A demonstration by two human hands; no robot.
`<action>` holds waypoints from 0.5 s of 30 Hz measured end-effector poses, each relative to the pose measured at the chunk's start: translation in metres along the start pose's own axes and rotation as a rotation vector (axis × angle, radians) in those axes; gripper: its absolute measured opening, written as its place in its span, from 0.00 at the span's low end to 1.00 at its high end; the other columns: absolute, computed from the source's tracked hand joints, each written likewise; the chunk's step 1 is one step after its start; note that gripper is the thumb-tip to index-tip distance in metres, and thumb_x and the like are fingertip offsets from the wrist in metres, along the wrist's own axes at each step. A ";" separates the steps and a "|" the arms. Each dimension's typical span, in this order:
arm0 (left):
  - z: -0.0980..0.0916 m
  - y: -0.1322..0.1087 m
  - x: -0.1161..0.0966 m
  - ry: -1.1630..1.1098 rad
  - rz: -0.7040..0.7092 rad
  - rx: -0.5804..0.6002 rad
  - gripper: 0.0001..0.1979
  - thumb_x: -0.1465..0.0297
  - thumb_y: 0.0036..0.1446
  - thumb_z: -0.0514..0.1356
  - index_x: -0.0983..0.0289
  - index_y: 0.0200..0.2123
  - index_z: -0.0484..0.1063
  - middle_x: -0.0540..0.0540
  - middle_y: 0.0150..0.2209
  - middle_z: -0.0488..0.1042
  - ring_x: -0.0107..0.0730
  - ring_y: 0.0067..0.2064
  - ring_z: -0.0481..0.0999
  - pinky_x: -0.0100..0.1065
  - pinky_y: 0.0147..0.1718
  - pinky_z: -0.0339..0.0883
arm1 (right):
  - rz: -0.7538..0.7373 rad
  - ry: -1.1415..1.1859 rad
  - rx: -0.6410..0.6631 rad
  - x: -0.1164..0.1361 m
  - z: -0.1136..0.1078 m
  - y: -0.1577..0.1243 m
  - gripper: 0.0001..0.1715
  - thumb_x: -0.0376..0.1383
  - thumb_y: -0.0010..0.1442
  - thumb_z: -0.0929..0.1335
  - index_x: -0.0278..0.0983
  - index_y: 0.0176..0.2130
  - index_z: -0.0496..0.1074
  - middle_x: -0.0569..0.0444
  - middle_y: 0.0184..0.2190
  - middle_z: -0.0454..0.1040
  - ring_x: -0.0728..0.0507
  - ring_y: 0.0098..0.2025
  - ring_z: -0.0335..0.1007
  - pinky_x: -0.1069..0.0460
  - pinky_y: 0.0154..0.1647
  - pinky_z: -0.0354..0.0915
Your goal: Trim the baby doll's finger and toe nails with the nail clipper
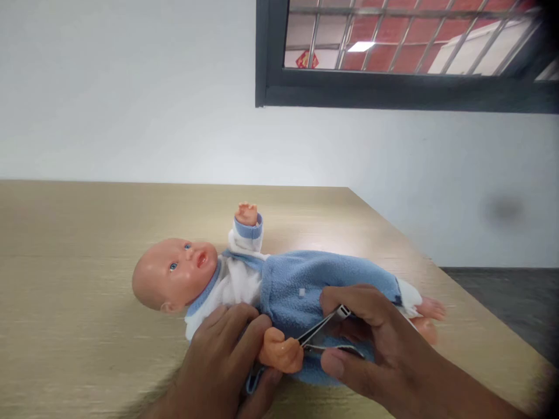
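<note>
A plastic baby doll (183, 270) in a blue and white fleece suit lies on its back on the wooden table (78, 262), head to the left, one arm raised. My left hand (222, 361) is closed round the doll's near hand (282, 349) and wrist. My right hand (371, 337) pinches a metal nail clipper (325, 329), its jaws right at the doll's fingers.
The table's right edge runs diagonally down to the lower right, with dark floor (502, 302) beyond. A white wall stands behind, and a dark-framed barred window (393, 87) sits at the upper right.
</note>
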State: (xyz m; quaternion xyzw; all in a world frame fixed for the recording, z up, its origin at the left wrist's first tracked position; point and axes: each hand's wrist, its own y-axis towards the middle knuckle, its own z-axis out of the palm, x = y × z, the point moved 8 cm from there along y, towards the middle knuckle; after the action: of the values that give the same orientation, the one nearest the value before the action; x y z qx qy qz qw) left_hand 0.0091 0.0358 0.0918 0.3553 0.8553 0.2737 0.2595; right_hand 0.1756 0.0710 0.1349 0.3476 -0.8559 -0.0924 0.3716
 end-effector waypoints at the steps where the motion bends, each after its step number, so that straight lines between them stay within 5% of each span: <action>1: 0.000 0.000 0.000 -0.001 -0.001 -0.003 0.08 0.66 0.70 0.51 0.63 0.45 0.66 0.57 0.35 0.72 0.41 0.33 0.74 0.41 0.27 0.71 | 0.006 -0.001 -0.001 -0.001 0.000 -0.001 0.28 0.59 0.69 0.66 0.40 0.32 0.68 0.58 0.25 0.66 0.47 0.26 0.62 0.53 0.26 0.61; 15: -0.002 -0.001 0.000 0.006 0.008 -0.003 0.07 0.67 0.69 0.51 0.63 0.46 0.66 0.57 0.35 0.73 0.41 0.33 0.74 0.41 0.28 0.71 | 0.107 0.092 0.053 -0.002 -0.001 0.009 0.32 0.62 0.68 0.64 0.38 0.32 0.71 0.58 0.23 0.64 0.49 0.23 0.59 0.55 0.20 0.60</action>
State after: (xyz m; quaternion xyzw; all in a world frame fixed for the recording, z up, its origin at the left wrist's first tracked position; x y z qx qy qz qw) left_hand 0.0080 0.0347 0.0928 0.3573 0.8543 0.2772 0.2562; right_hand 0.1727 0.0796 0.1386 0.3149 -0.8575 -0.0337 0.4055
